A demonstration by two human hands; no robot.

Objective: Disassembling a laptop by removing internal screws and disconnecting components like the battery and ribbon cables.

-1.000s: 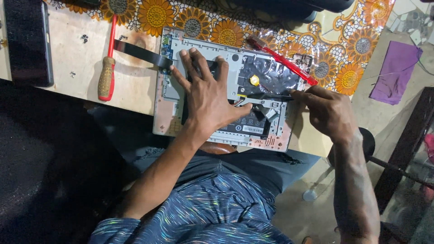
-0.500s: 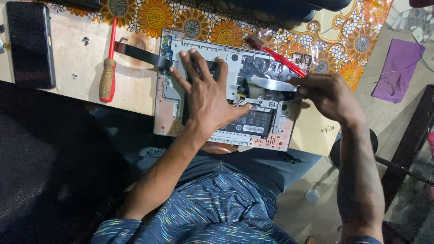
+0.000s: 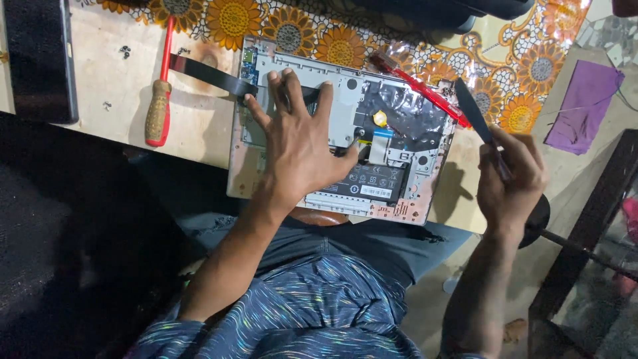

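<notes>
Silver and grey, the opened laptop base (image 3: 399,143) lies on the wooden tabletop (image 3: 113,93), its near edge over the person's lap. The left hand (image 3: 302,149) presses flat on it with fingers spread, holding nothing. The right hand (image 3: 512,179) is off to the right of the laptop, clear of it, fingers curled around a dark flat blade tool (image 3: 473,110) that points up and away. A red pen (image 3: 419,90) rests across the laptop's far corner; a red-shafted screwdriver (image 3: 159,100) lies well to the left
</notes>
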